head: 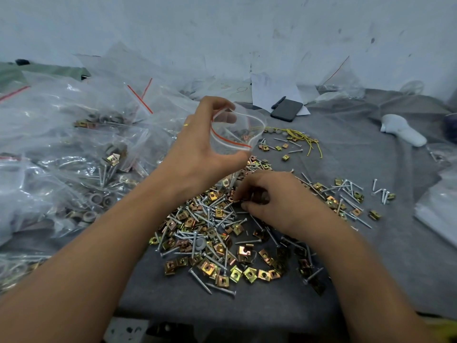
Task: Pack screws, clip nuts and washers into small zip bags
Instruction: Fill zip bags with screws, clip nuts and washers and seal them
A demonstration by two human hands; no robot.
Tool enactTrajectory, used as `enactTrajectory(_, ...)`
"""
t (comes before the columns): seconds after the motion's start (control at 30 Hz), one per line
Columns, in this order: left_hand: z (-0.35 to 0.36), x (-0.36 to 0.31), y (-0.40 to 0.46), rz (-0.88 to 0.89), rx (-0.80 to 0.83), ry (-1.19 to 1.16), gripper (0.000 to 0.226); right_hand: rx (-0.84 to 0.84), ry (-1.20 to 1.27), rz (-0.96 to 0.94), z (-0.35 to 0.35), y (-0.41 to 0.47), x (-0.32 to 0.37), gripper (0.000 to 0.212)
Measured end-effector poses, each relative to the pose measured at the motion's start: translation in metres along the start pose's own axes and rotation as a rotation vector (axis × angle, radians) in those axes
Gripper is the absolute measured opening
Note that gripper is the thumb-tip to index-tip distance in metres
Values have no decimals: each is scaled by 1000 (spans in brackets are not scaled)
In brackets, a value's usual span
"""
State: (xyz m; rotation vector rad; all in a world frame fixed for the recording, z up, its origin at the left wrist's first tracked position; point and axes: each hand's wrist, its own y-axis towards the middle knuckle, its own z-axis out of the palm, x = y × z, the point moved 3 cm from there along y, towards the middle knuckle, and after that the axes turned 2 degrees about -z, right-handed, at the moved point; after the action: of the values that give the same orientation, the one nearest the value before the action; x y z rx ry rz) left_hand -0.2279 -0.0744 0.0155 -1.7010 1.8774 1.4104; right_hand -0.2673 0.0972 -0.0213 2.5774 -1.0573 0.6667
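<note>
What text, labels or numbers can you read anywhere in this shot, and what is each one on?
No text can be read for certain.
Faint orange handwritten marks, perhaps "0" shapes, on the white paper by the wall: too faint to read.
The small zip bag held by the left hand: red seal line only, no print.
The dark phone: screen blank.
The filled bags on the left: no readable labels.
</note>
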Motion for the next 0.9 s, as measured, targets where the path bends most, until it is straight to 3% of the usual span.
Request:
enactTrajectory(0.23, 0, 1, 0, -6, 3, 4, 66, -84, 78, -7, 1, -1, -7, 16)
enactTrajectory(0.4, -1, -1, -1, -17, 30, -13, 69, -309, 440, -17, -25, -15, -19, 18)
enactTrajectory(0.6, 16, -13, -8, 32, 97, 53, 75, -696, 787, -62, -59, -31, -16, 13)
enactTrajectory(0.67, 22, -19, -11, 60, 119, 99, 78, -753, 717, -121, -67, -34, -6, 13)
enactTrajectory(0.83, 27, -26, -14, 77, 138, 125, 80, -757, 82, -242, -71, -34, 22, 19)
enactTrajectory(0.9, 27, -25, -15, 69, 147, 108, 79, -728, -32, -232, -67, -30, 27, 27)
